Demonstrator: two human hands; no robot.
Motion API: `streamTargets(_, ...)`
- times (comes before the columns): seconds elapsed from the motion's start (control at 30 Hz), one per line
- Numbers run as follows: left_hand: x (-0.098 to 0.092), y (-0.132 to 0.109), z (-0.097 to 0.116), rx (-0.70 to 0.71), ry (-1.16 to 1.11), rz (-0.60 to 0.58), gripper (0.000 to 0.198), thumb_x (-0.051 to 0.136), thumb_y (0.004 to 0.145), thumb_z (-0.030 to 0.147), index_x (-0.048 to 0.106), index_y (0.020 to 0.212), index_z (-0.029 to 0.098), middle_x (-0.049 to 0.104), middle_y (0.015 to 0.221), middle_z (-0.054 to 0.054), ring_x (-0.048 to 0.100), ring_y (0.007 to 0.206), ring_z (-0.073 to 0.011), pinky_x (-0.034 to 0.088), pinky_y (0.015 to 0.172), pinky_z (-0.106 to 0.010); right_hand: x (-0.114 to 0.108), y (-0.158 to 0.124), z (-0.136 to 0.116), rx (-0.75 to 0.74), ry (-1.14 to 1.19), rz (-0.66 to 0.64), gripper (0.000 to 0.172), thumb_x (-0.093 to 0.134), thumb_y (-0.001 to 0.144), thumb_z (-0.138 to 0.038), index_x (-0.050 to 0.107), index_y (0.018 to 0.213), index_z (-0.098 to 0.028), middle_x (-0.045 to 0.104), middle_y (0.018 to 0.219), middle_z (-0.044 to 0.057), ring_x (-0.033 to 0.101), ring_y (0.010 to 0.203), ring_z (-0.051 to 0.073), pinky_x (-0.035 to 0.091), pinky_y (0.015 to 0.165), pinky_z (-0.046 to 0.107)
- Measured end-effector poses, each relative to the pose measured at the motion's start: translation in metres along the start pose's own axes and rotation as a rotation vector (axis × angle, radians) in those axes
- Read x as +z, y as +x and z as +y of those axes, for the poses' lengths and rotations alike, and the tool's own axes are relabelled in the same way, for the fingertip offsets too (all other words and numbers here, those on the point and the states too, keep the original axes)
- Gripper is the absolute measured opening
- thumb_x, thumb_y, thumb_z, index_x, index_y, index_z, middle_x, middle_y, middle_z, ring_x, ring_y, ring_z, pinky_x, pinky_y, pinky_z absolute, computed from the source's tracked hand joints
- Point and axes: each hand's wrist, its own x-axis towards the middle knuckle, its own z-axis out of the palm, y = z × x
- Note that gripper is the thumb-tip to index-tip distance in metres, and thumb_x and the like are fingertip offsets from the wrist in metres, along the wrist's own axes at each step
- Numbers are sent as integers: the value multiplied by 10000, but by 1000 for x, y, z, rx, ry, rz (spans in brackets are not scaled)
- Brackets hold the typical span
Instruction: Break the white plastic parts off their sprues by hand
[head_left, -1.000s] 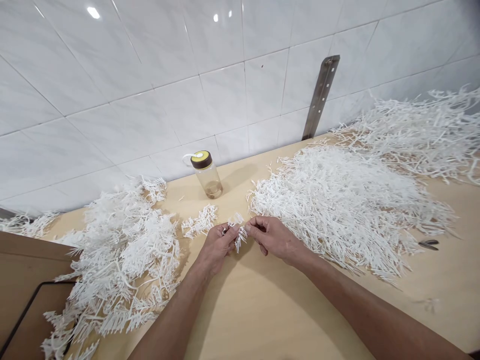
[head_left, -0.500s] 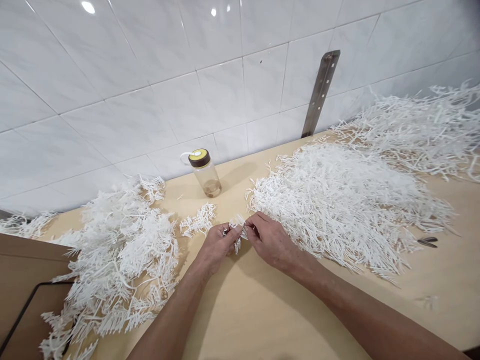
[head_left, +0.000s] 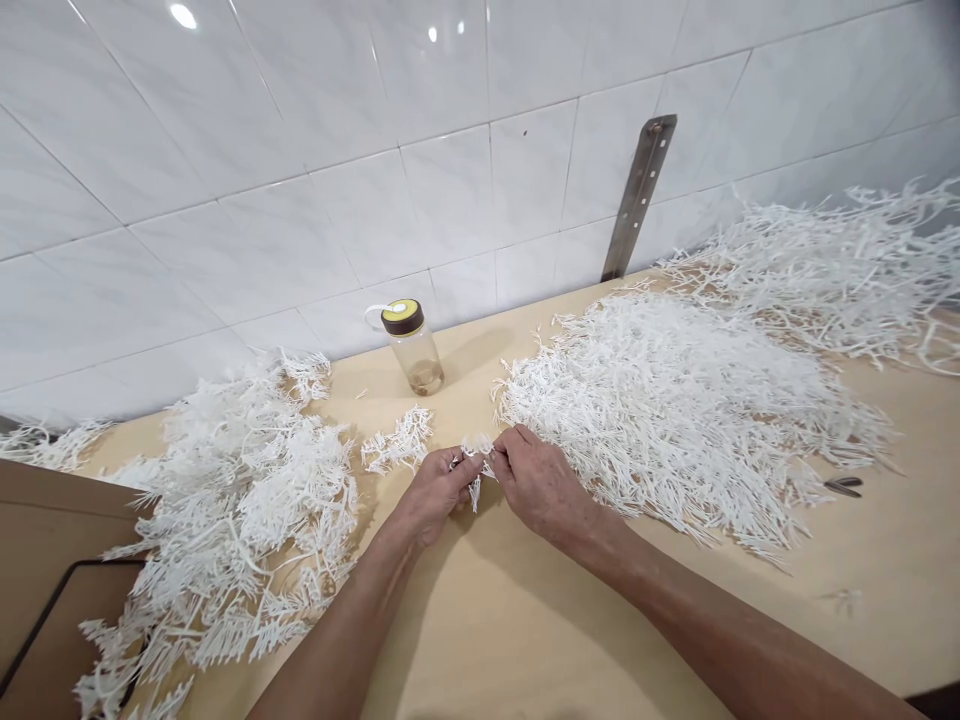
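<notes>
Near the middle of the table, my left hand point(head_left: 437, 487) is closed on a small white branched plastic piece point(head_left: 475, 490), thumb on top. My right hand point(head_left: 531, 470) pinches at the right side of the same piece, its fingertips close to the left thumb. A small cluster of white pieces point(head_left: 401, 440) lies just beyond my left hand. To the right spreads a large heap of thin white pieces point(head_left: 675, 410). Another tangled white heap point(head_left: 255, 500) lies on the left.
A clear bottle with a yellow and dark lid point(head_left: 415, 350) stands near the tiled wall. A metal strip point(head_left: 640, 200) leans there. Longer white strands point(head_left: 847, 270) lie at the back right, a dark small tool point(head_left: 844, 487) at right, a brown box point(head_left: 60, 570) at left.
My right hand's fingers have shifted slightly and sit more closed at the white piece. The whole view has tilted a little; the heaps and bottle look otherwise the same.
</notes>
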Motion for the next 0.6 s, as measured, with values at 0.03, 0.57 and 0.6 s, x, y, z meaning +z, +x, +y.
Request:
streamTargets(0.03,0,0,0,13,-12,-10,523,794,657,607,513,652,165,355,532,71,247,471,-51,150,468,-232,-3,2,4,26,-16,18,168,459,948,-123,499,804,-199,581,785,65,490,590,165,313,535,294)
streamTargets(0.57,-3,3,-2,28,-115,16,484,787,707,539,472,665,173,315,520,95,168,434,-24,92,446,-218,-30,7,14,42,361,140,142,523,900,-224,661,897,-188,688,914,53,561,603,131,442,604,283)
streamTargets(0.6,-2,4,-3,30,-120,16,481,785,709,535,472,662,172,324,518,92,169,433,-24,93,444,-217,-27,6,10,42,411,88,149,531,898,-239,672,903,-193,691,908,46,566,616,130,445,600,276)
